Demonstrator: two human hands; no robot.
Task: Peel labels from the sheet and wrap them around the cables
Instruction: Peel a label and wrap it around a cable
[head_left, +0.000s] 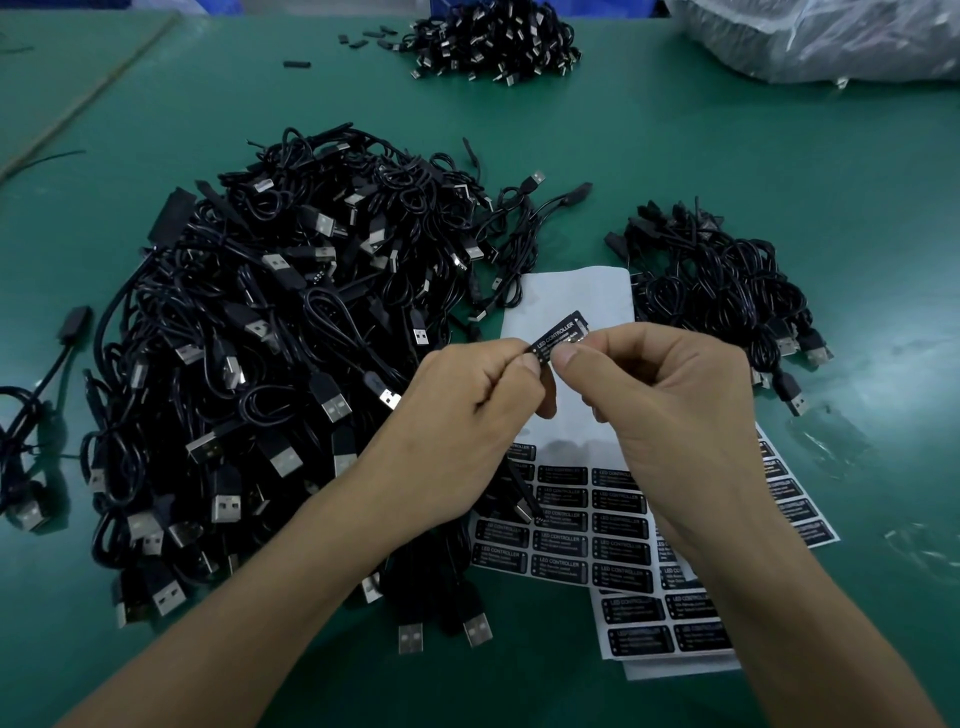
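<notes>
Overhead, the head view looks down on a green table (727, 156) with both hands raised over the label sheet (571, 291). The left hand (467, 410) and the right hand (670, 410) meet at a single black label (563, 332) printed "LED CONTROLLER". It slants up and to the right, lifted clear of the sheet. The left hand's fingers (524, 364) are curled and pinch the label's lower left end. The right hand's thumb and forefinger pinch it just beside them, with the other right fingers loosely bent.

The sheet's upper part is bare white backing. Its lower part carries rows of black labels, partly hidden by the hands. A second sheet (670, 623) lies under it, nearer the person, and a further strip of labels (789, 499) shows to the right of the right wrist. One cable end (522, 501) crosses the sheet's left edge below the left hand. Whether that hand holds it I cannot tell.

A big heap of black USB cables (270, 364) fills the table to the left, touching the sheet. A smaller heap (717, 291) sits right of the sheet. A third pile (498, 41) lies at the far edge, near a crumpled clear plastic bag (831, 36).
</notes>
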